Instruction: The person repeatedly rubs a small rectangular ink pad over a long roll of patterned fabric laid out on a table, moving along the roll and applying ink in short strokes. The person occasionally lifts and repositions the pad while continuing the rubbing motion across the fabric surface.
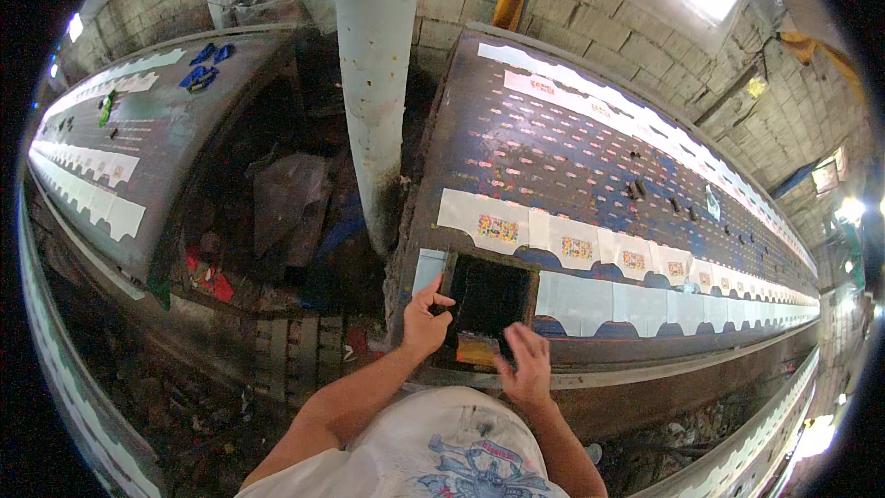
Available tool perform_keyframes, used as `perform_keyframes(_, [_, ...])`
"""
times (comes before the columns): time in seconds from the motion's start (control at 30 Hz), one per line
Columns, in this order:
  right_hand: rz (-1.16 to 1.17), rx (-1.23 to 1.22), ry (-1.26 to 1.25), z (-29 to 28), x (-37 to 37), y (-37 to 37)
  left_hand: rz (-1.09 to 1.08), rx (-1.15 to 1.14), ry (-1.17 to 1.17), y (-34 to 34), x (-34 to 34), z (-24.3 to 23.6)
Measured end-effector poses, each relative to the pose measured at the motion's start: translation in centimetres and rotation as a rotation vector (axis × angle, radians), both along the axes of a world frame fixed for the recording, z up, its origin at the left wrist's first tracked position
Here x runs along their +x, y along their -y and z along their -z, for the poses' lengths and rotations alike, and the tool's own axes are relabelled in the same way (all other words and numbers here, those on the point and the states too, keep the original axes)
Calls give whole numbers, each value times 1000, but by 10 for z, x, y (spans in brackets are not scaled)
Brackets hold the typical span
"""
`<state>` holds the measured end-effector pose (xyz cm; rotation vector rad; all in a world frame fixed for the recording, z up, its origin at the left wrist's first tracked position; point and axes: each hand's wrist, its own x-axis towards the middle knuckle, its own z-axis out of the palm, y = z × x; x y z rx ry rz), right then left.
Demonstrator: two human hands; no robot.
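Note:
A dark screen-printing frame lies at the near left end of the right-hand printing table, over the row of pale fabric pieces. My left hand grips the frame's left side, thumb toward its inside and a finger along the outer edge. Over the frame's lower right corner is my right hand, its fingers bent and smeared by motion; whether they touch anything is unclear. Between my hands, an orange-yellow strip shows at the frame's near end. White pieces with multicoloured prints lie just beyond the frame.
Small dark objects sit on the right-hand table. A pale post rises between it and a second long table, which bears blue items. Debris lies in the gap between the tables. A block wall stands behind.

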<state>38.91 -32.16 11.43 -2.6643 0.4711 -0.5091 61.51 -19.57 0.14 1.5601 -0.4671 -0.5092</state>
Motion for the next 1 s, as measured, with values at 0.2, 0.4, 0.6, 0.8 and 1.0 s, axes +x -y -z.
perform_keyframes(0.2, [-289,-35,-291,-11,28,-8,-12,10,89,1,0,9])
perform_keyframes(0.4, [-291,26,-391,-19,48,13,-3,76,123,0,0,-4])
perform_keyframes(0.6, [-272,150,-408,-24,90,68,101,188,420,-7,9,-15])
perform_keyframes(0.8, [-148,22,-103,-7,131,98,239,460,855,-12,24,-58])
perform_keyframes(1.0, [-135,-132,-152,8,114,75,252,547,914,-7,24,-63])
